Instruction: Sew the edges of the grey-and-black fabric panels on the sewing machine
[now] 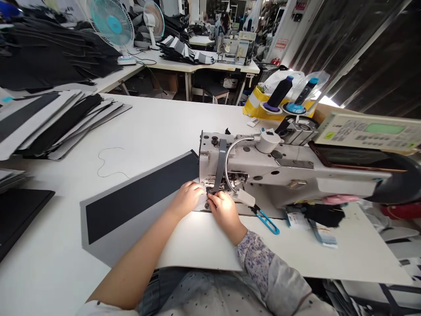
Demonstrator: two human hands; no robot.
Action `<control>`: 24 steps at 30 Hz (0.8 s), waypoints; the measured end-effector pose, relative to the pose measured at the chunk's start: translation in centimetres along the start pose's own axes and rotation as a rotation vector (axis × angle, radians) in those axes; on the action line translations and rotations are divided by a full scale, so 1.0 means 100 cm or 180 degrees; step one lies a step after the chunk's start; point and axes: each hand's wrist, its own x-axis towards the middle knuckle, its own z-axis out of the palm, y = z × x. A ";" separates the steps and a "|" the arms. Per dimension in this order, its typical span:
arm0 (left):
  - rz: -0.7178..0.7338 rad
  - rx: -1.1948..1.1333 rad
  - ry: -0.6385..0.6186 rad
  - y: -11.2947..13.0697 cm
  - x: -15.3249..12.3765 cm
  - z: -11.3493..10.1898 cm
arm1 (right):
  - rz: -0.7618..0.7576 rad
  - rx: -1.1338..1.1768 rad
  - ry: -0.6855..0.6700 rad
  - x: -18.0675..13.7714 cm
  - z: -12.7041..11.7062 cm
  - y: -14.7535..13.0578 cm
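A large grey fabric panel with a dark inset point(131, 206) lies flat on the white sewing table point(59, 228), its far end running under the sewing machine's presser foot point(210, 186). My left hand point(187, 197) and my right hand point(225, 210) sit close together at the foot, with fingers curled on the panel's material. The machine head point(263, 166) stands to the right of both hands, and a gooseneck lamp point(230, 162) bends down beside the needle area. Blue-handled thread snips point(266, 222) lie just right of my right hand. The needle is hidden by my fingers.
Stacks of grey and black panels point(55, 123) lie at the left of the table. Thread cones point(279, 94) and a control panel point(371, 131) stand behind the machine. Beyond are two fans point(112, 24) and a co-worker at another sewing machine point(233, 48).
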 end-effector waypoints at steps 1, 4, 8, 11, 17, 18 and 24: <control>-0.0017 0.0033 -0.0002 -0.002 0.003 0.001 | 0.0045 -0.0041 -0.0011 0.000 0.001 0.000; -0.0028 0.0126 0.0080 -0.010 0.012 0.005 | 0.0138 -0.0126 -0.0022 0.001 0.004 0.000; 0.0000 0.0266 0.0050 -0.016 0.019 0.009 | 0.0157 -0.0115 -0.0014 0.001 0.004 0.001; 0.0013 0.0314 0.0052 -0.015 0.021 0.009 | 0.0122 -0.0086 -0.0041 0.000 0.003 0.001; -0.0014 0.0276 0.0157 -0.014 0.021 0.008 | -0.0028 -0.0162 -0.0050 0.000 -0.001 -0.001; -0.0001 0.0282 0.0173 -0.015 0.021 0.008 | -0.0043 -0.0171 -0.0025 0.001 -0.001 -0.001; 0.0028 0.0330 0.0219 -0.014 0.020 0.012 | -0.0118 -0.0165 0.0020 0.001 0.000 -0.002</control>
